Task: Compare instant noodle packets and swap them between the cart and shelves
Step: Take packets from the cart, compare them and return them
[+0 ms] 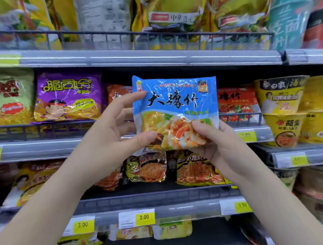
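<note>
1. Out in front of the stocked grey metal shelves (46, 149), left hand (116, 128) and right hand (219, 143) each pinch the blue crinkly plastic noodle packet (174, 106) near its lower corners, thumbs in front, probably to keep its print readable.
2. Its front faces the camera, lettering upright, top edge up. It looks nearly square, so there is no clear long axis.

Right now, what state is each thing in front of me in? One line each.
Blue packet: sealed, upright, front facing the camera, held in the air.
Left hand: grips the packet's left edge.
Right hand: pinches its lower right corner.
Purple packet: sealed, standing on the middle shelf.
Yellow bowls: stacked two high at right.
</note>
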The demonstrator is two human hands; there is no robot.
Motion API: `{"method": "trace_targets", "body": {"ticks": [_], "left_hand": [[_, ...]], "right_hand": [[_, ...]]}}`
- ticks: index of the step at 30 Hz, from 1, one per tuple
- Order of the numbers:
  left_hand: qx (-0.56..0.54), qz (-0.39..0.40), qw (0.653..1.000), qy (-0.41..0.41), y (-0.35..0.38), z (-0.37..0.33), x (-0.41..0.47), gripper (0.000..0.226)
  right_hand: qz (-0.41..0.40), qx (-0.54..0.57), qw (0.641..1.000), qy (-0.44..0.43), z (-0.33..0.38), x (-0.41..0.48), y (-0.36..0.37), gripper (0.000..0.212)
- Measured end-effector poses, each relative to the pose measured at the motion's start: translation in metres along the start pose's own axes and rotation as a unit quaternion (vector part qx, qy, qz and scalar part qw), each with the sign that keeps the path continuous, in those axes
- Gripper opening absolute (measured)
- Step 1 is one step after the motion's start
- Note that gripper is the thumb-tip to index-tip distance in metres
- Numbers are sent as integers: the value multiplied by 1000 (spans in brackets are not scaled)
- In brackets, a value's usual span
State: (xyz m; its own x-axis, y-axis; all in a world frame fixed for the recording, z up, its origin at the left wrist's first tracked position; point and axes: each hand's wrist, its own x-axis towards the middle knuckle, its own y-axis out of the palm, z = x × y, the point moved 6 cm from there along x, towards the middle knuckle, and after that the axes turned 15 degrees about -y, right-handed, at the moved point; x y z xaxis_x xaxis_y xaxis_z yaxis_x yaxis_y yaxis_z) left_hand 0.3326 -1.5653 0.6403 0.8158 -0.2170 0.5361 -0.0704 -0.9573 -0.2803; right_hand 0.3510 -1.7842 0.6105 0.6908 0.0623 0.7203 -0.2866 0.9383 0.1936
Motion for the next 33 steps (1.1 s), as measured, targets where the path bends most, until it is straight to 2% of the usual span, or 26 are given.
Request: {"method": "trace_targets", "body": {"ticks": [4,9,11,15,18,21,24,25,27,29,33], "left_hand": [[-12,-2,1000,-18,18,0,21,72],[31,-16,998,-58,21,8,52,76],[57,-13,996,-67,21,7,67,77],[84,-14,992,-90,17,7,106,78],[107,-23,990,-84,16,11,133,84],[144,-31,984,-102,19,13,157,80],[215,-57,970,-98,24,15,173,90],[249,-65,962,-96,26,16,177,86],[317,-72,942,-82,35,15,180,81],[376,-76,920,-80,41,15,182,84],[429,-104,892,-100,43,14,191,90]], "right_hand": [[-4,-47,999,21,6,17,-27,32],[-19,-222,975,4,16,39,-52,25],[-19,-307,951,-9,23,52,-58,22],[14,-486,874,-25,45,82,-65,28],[38,-523,851,19,47,106,-71,40],[46,-534,844,21,37,128,-79,34],[43,-554,831,18,23,150,-91,31],[47,-561,826,25,17,157,-96,35],[67,-573,816,37,4,168,-104,58],[91,-599,795,36,-2,177,-106,67],[130,-663,737,18,0,188,-96,59]]}}
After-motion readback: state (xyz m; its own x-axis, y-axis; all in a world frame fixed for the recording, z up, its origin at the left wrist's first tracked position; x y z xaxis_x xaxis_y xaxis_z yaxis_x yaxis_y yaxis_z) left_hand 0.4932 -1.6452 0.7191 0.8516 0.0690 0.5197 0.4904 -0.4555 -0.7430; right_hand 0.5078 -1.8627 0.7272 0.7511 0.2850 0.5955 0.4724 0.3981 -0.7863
